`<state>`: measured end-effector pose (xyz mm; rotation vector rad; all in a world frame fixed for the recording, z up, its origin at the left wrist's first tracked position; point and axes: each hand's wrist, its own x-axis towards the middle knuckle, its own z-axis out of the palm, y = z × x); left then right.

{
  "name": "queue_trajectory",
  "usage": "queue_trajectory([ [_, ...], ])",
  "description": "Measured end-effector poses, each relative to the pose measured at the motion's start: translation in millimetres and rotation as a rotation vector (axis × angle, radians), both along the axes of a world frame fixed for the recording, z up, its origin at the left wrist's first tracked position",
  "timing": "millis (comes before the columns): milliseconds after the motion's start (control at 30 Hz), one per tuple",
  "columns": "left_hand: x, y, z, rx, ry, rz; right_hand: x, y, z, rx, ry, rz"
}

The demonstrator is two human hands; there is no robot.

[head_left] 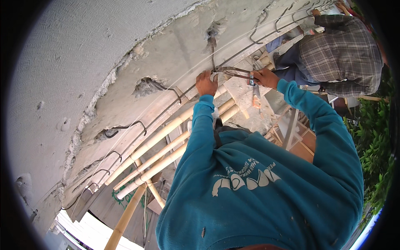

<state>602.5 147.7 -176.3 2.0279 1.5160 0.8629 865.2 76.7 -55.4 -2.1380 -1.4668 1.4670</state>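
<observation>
head view, largest first: rough concrete wall [62, 83] at left, chipped open along a band. teal sleeves from the lower edge. second person [337, 54] in a checked shirt, far right. bamboo poles [166, 141] lashed below the band. rebar [175, 98] running along it. left hand [206, 83] clenched on rebar. right hand [264, 77] grasping pincers [233, 71], their head at the rebar just right of the left hand.

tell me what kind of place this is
Most likely a building site, up on scaffolding. Bent steel bars stick out of a rough concrete beam, bamboo poles run beneath, and both hands work pincers on the steel.
</observation>
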Motion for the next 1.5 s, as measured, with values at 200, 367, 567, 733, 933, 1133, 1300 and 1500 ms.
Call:
queue_trajectory([
  [200, 2, -27, 39, 0.129, -0.247, 0.053, -5, -31, -38, -0.321, 0.538, -0.441],
  [367, 43, -61, 18, -0.600, -0.686, 0.238, -28, -49, -45, -0.115, 0.488, -0.290],
  [567, 52, -53, 36, -1.008, -0.885, -0.016, -73, -88, -68, 0.122, 0.521, -0.442],
  [733, 44, -69, 21, -0.787, -0.608, -0.106, -133, -115, -75, 0.300, 0.251, -0.548],
  [933, 29, -68, 8, -0.715, -0.125, -0.180, -164, -116, -64, 0.436, 0.046, -0.509],
  [1133, 25, -51, 48, -0.541, 0.373, -0.290, -136, -104, -69, 0.322, -0.163, -0.397],
  [1300, 23, -38, 69, -0.245, 0.017, -0.154, -106, -100, -75, 0.339, -0.159, -0.251],
  [1500, 0, 26, 50, -0.499, -0.767, 0.088, -88, -121, -105, 0.034, 0.227, -0.260],
])
